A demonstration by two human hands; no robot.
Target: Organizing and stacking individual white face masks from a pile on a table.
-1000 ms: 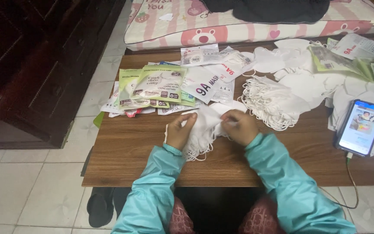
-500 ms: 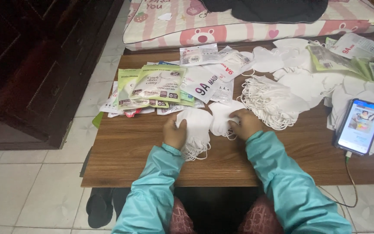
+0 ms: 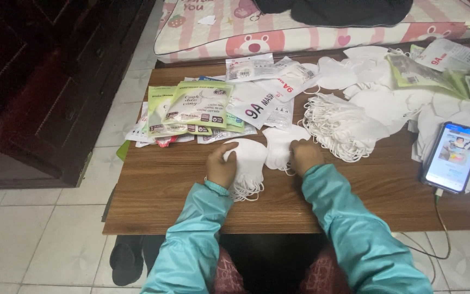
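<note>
Both hands have parted, left hand (image 3: 221, 168) and right hand (image 3: 304, 157) each gripping white masks (image 3: 247, 163) beside mask packets (image 3: 197, 107)

The table (image 3: 180, 185) is brown wood with a smooth, faintly shiny grain. The 2 face masks (image 3: 265, 152) under the left hand (image 3: 221, 169) and right hand (image 3: 304, 157) look like soft, matt white cloth, as does the loose mask pile (image 3: 344, 122) to the right. The packets (image 3: 197, 106) far left are glossy plastic film. The phone (image 3: 453, 158) has a glossy glass screen. Both sleeves (image 3: 349, 228) are smooth teal cloth with a slight sheen. The floor (image 3: 39, 239) is smooth pale tile.
</note>
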